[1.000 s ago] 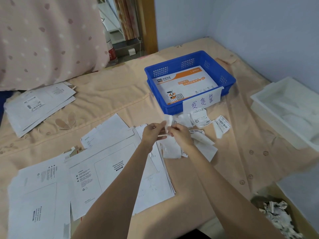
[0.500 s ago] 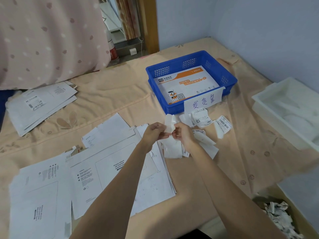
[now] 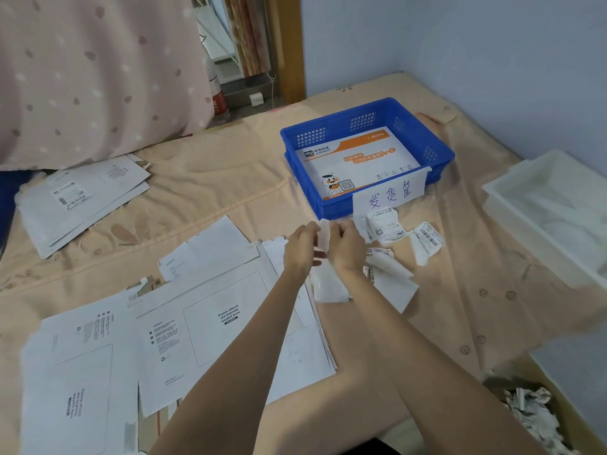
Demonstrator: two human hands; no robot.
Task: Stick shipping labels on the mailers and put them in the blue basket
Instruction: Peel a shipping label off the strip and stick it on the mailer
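My left hand (image 3: 300,246) and my right hand (image 3: 346,246) are raised side by side over the bed, and both pinch one small white shipping label (image 3: 324,234) between them. Loose labels (image 3: 387,224) with barcodes lie scattered just right of my hands. White mailers (image 3: 210,320) are spread in a pile under my left forearm. The blue basket (image 3: 440,152) stands beyond my hands and holds an orange-and-white mailer (image 3: 358,165); a handwritten paper sign hangs on its front wall.
A second stack of labelled mailers (image 3: 82,198) lies at the far left by a pink dotted pillow (image 3: 92,70). A white tray (image 3: 551,211) sits at the right. A box of crumpled paper scraps (image 3: 532,415) is at the lower right.
Both hands have lifted slightly and moved closer together, still working the same small label between the fingertips; the label now stands more upright.
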